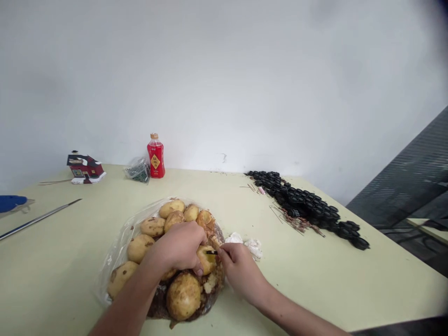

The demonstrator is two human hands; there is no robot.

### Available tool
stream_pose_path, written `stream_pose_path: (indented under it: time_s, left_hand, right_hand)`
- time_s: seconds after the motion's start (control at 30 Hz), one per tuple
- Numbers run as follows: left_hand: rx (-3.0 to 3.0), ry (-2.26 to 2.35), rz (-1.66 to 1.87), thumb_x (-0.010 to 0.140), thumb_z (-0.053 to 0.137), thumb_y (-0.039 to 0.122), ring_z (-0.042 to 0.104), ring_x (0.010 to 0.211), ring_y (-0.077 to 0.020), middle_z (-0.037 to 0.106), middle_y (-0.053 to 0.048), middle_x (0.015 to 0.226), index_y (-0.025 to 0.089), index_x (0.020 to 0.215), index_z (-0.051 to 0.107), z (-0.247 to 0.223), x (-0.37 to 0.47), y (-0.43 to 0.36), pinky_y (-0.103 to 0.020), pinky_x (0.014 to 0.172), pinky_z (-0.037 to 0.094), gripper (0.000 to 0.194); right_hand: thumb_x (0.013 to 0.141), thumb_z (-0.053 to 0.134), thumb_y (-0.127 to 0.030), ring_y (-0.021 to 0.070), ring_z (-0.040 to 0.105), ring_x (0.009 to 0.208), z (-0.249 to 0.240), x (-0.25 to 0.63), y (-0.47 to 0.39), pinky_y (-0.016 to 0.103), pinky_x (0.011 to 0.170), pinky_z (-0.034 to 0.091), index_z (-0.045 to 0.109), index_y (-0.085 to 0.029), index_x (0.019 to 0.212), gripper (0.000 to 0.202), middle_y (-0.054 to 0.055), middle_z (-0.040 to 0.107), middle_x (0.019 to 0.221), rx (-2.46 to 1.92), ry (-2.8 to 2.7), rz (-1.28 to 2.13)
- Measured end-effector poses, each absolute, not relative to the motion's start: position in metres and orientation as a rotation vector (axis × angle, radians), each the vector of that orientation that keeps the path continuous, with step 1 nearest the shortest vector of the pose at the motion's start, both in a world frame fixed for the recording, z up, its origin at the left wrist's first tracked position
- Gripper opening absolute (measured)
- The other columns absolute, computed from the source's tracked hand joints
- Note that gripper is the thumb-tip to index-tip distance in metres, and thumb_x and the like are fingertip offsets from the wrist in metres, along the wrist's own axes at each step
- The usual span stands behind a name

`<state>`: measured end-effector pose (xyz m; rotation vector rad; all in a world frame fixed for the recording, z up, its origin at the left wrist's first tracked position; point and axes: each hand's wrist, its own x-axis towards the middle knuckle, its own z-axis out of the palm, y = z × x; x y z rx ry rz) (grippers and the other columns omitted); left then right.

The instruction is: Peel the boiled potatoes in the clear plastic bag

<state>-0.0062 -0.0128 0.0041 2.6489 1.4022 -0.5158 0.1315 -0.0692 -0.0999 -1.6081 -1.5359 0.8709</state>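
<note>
My left hand (184, 245) grips a potato (207, 262) with a hollowed, yellow-green patch in its side. Into that hollow points a thin dark tool (211, 252), pinched in the fingers of my right hand (241, 270); most of the tool is hidden by the hand. Beneath both hands lies a spread clear plastic bag (119, 242) holding several more potatoes (184, 296), some with dark spots. Pale and brown scraps (211, 282) are heaped on the bag's right side. Crumpled white tissues (254, 248) rest just beyond my right hand.
A red bottle (156, 158), a clear bag of green pieces (138, 171) and a toy house (86, 168) stand by the wall. A long metal tool (42, 217) and a blue object (12, 202) lie left. Black round parts (308, 203) with wires (278, 213) spread along the right.
</note>
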Motion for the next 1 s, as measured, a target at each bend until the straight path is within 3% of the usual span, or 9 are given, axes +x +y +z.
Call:
stream_pose_path:
  time_s: [0.2,0.3,0.5,0.73,0.9,1.0]
  left_hand:
    - [2.657,1.415,-0.496,0.056,0.091,0.037,0.060,0.075,-0.0200,0.060,-0.002,0.071,0.017,0.075,0.069,0.003,-0.004,-0.016,-0.030,0.067,0.042,0.035]
    - [2.647,1.418,-0.513,0.056,0.091,0.037,0.060,0.076,-0.0205,0.058,-0.002,0.071,0.017,0.073,0.067,0.003,-0.004,-0.016,-0.030,0.069,0.044,0.036]
    - [2.622,1.407,-0.511,0.058,0.091,0.033,0.064,0.081,-0.0228,0.067,-0.003,0.079,0.019,0.082,0.074,0.005,-0.005,-0.016,-0.031,0.071,0.045,0.032]
    - [2.596,1.380,-0.518,0.059,0.091,0.034,0.068,0.089,-0.0247,0.076,-0.003,0.090,0.023,0.091,0.079,0.006,-0.005,-0.015,-0.031,0.071,0.043,0.036]
    - [2.595,1.406,-0.543,0.060,0.091,0.034,0.069,0.097,-0.0262,0.076,-0.004,0.097,0.024,0.095,0.078,0.008,-0.003,-0.015,-0.031,0.073,0.044,0.039]
    - [2.596,1.382,-0.544,0.059,0.091,0.033,0.069,0.094,-0.0251,0.076,-0.003,0.094,0.023,0.094,0.078,0.008,-0.003,-0.015,-0.031,0.071,0.042,0.038]
  right_hand:
    - [0.088,0.048,0.000,0.0107,0.036,0.061,-0.093,0.130,-0.066,0.025,0.057,0.022,0.037,-0.015,0.059,0.035,-0.001,0.043,0.059,-1.614,-1.627,0.818]
    - [0.090,0.047,-0.001,0.0106,0.039,0.062,-0.096,0.130,-0.069,0.025,0.058,0.024,0.041,-0.015,0.062,0.032,0.000,0.048,0.062,-1.547,-1.698,0.757]
    - [0.093,0.048,-0.006,0.0107,0.038,0.059,-0.108,0.142,-0.077,0.024,0.058,0.024,0.051,-0.014,0.068,0.026,0.002,0.056,0.062,-1.475,-1.859,0.594]
    - [0.094,0.051,-0.016,0.0139,0.052,0.055,-0.121,0.134,-0.072,0.028,0.056,0.021,0.065,-0.014,0.081,0.019,0.007,0.068,0.069,-1.466,-2.018,0.266]
    - [0.085,0.054,-0.014,0.0160,0.052,0.045,-0.148,0.124,-0.073,0.031,0.051,0.015,0.061,-0.015,0.073,0.014,0.006,0.063,0.058,-1.412,-1.948,-0.144]
    - [0.089,0.048,-0.014,0.0147,0.050,0.042,-0.151,0.122,-0.074,0.030,0.050,0.018,0.059,-0.016,0.072,0.019,0.004,0.060,0.055,-1.321,-1.876,-0.183]
